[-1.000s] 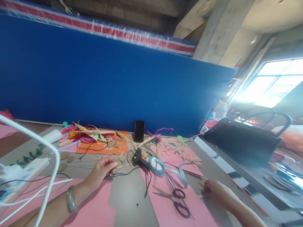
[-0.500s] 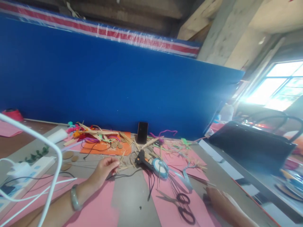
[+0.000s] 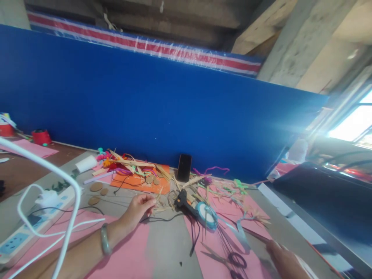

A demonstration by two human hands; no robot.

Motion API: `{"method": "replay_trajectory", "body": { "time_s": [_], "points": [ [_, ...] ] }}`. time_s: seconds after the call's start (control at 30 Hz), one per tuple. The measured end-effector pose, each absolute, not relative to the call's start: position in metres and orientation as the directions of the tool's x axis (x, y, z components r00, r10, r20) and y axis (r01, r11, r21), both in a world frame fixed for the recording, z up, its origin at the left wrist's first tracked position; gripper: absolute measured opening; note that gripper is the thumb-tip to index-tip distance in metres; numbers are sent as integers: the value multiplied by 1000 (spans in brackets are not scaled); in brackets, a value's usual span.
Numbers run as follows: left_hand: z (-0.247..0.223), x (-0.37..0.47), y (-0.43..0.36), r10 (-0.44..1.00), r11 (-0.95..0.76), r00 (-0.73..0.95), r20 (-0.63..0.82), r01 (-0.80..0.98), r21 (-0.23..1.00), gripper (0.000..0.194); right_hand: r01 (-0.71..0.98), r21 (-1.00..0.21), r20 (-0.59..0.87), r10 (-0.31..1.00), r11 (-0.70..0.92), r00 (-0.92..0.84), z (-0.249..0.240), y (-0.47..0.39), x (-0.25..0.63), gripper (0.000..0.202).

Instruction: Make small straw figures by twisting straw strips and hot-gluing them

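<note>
My left hand point(image 3: 142, 205), with a bracelet on the wrist, is closed in a pinch beside a scatter of pale dry strips point(image 3: 162, 203). What the fingertips hold, if anything, is too small to name. Right of it lies a black glue gun point(image 3: 186, 203) against a roll of light blue ribbon point(image 3: 207, 215). My right hand point(image 3: 281, 257), low at the right, meets the end of a thin brown stick point(image 3: 255, 234). Its fingers are blurred and partly hidden, so the grip does not show. Black-handled scissors point(image 3: 223, 259) rest on pink paper between the hands.
A phone point(image 3: 184, 167) leans on the blue panel point(image 3: 162, 104). Orange paper point(image 3: 128, 185) carries strips and craft bits; brown discs point(image 3: 95, 187) lie left. A white cable point(image 3: 74, 201) crosses in front of the power strip point(image 3: 17, 240). A black chair back point(image 3: 322, 197) stands right.
The view has swung left, so things sit further right in the picture. My right hand has moved against the thin brown stick's end. The left hand keeps its pinch.
</note>
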State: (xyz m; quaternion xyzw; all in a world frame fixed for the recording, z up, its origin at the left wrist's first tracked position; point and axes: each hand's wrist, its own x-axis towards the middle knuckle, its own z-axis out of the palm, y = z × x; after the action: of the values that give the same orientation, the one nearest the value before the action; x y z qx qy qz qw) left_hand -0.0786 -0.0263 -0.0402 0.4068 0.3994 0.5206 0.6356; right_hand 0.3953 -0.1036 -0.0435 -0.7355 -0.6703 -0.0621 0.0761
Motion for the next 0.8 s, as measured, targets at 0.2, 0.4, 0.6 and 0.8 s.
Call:
{"method": "replay_trajectory", "body": {
  "time_s": [0.2,0.4,0.6,0.8],
  "points": [
    [-48,-78,-21,989,142,86,-120,-355,924,33,916,-360,103,984,175,-147,5,-108,260,24],
    [-54,-75,-16,993,115,39,-109,-387,915,34,811,-499,-51,924,305,-379,-6,-92,140,16],
    [-54,-79,-15,990,133,93,-108,-333,934,32,917,-262,-119,933,300,-339,-43,-61,93,17],
    [-64,-80,-6,994,103,73,-83,-347,932,31,903,-239,-109,914,357,-391,-42,-48,101,19]
  ]
}}
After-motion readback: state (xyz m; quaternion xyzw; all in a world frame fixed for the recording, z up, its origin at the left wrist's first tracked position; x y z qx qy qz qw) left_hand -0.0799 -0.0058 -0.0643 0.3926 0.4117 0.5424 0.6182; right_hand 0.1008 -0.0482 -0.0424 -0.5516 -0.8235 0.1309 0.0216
